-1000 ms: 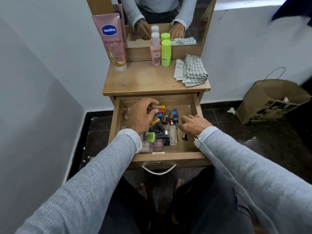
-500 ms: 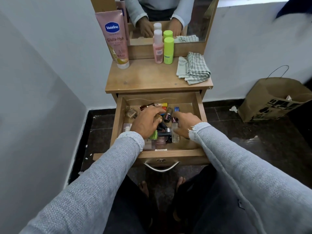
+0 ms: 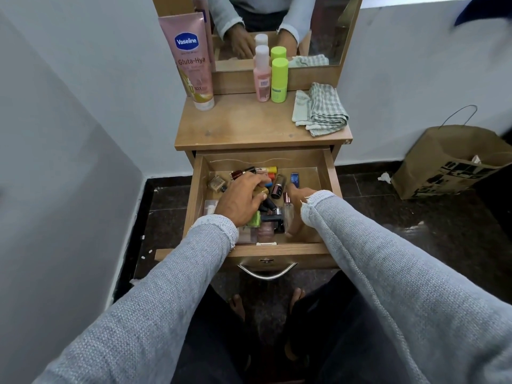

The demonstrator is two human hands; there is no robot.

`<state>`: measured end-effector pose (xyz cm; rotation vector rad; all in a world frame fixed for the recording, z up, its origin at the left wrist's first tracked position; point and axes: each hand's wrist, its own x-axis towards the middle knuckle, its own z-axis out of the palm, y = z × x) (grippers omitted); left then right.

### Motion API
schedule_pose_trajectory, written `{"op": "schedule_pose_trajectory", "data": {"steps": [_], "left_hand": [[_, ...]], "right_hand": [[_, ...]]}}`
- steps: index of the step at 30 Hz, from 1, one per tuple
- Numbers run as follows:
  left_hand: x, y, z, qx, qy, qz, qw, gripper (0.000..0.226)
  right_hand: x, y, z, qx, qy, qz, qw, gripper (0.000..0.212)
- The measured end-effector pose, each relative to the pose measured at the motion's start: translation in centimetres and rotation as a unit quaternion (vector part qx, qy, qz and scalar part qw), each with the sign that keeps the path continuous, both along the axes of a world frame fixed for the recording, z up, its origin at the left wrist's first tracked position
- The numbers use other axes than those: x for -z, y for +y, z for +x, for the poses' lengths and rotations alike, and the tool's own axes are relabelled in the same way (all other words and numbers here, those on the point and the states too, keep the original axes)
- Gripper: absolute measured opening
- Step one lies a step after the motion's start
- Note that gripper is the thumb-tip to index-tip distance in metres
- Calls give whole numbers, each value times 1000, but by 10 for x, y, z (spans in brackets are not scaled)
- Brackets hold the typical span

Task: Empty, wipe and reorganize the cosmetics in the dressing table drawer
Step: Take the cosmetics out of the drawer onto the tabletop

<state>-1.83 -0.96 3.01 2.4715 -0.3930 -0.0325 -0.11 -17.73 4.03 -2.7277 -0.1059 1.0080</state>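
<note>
The drawer stood pulled out below the dressing table's surface. Inside it lay a jumble of small cosmetics. The left hand lay over the left of that jumble, fingers curled down onto the bottles; whether its grip closed on any one of them could not be told. The right hand was inside the drawer at the right of the jumble, mostly hidden by its sleeve, so its grip could not be told. Above the drawer, on the surface, stood a pink tube, a pink bottle, a green bottle and a folded checked cloth.
</note>
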Motion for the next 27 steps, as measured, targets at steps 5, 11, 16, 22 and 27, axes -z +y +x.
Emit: {"op": "schedule_pose_trajectory", "data": {"steps": [5, 11, 16, 22, 27], "left_hand": [[-2, -4, -2, -5, 4, -22, 1000, 37], [-8, -12, 0, -43, 15, -86, 995, 32], [-12, -21, 2, -60, 68, -157, 983, 38], [-21, -28, 6, -43, 102, -164, 980, 34], [-33, -24, 20, -69, 70, -198, 975, 32]], "right_hand": [[-4, -1, -12, -29, 3, 5, 1000, 115], [1, -13, -19, -38, -53, 41, 997, 104], [-4, -25, -22, -23, -150, 103, 983, 112], [-33, -24, -10, -60, -271, 197, 940, 104], [-45, -16, -1, -45, -342, 232, 910, 109]]}}
